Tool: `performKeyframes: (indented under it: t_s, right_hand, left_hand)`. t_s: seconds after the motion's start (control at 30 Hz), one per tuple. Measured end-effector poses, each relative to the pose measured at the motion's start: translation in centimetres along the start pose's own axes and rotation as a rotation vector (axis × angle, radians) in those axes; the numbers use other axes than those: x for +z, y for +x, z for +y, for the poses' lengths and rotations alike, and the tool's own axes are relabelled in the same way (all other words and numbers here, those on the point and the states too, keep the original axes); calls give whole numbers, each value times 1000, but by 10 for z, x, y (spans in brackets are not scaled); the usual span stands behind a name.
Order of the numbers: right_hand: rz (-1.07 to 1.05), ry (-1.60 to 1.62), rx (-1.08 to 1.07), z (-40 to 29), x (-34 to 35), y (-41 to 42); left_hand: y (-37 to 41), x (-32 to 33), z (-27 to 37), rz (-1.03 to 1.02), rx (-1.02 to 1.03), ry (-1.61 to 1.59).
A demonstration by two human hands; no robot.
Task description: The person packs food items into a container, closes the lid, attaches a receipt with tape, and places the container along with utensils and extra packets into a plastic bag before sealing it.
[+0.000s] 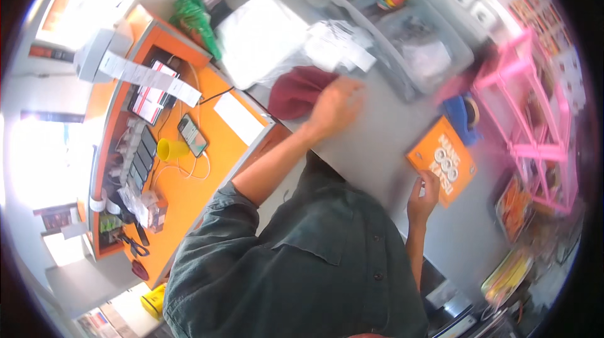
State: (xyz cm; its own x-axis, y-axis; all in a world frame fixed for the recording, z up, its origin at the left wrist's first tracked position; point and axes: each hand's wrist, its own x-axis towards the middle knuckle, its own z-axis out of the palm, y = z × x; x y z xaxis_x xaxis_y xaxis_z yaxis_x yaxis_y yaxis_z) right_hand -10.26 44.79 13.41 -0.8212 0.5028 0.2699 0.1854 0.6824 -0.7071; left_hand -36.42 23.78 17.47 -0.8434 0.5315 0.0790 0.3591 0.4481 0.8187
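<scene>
A maroon cloth item, perhaps a soft cap, lies at the near left corner of the grey table. My left hand overlaps its right side; the fingers are bent and blurred, so a grip on it cannot be told. Farther right, an orange flat box or board bears white writing and has small round marks at its corners. My right hand has thumb and fingers at its near edge, seemingly pinching it. The fingertips are partly hidden there.
Loose papers and a white flat package lie beyond the maroon cloth. A grey plastic bin and pink rack stand farther back. On the orange desk are a phone, yellow cup and scissors.
</scene>
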Motion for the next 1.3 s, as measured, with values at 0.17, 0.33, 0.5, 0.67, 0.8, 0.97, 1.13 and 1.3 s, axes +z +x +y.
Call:
performKeyframes:
  t_s: [0.17, 0.33, 0.5, 0.67, 0.8, 0.97, 1.13, 1.3]
  right_hand:
    - [-134, 55, -152, -46, 62, 41]
    - [-189, 137, -183, -90, 122, 80]
    - [-286, 259, -349, -168, 194, 150]
    - [-579, 197, -588, -223, 326, 226]
    - [-774, -9, -708, -195, 426, 248]
    - [-813, -86, -567, -236, 442, 257]
    - [-823, -121, -728, -225, 438, 278]
    - [-795, -8, -687, -258, 408, 297]
  left_hand:
    - [39, -133, -128, 287, 78, 460]
    - [45, -210, -202, 99, 170, 806]
    - [107, -269, -259, 195, 185, 644]
    - [129, -290, -260, 328, 13, 489]
    - [146, -286, -269, 336, -24, 376]
    - [139, -303, -289, 299, -113, 226]
    - [130, -290, -277, 267, 3, 241]
    - [88, -232, -221, 44, -18, 51]
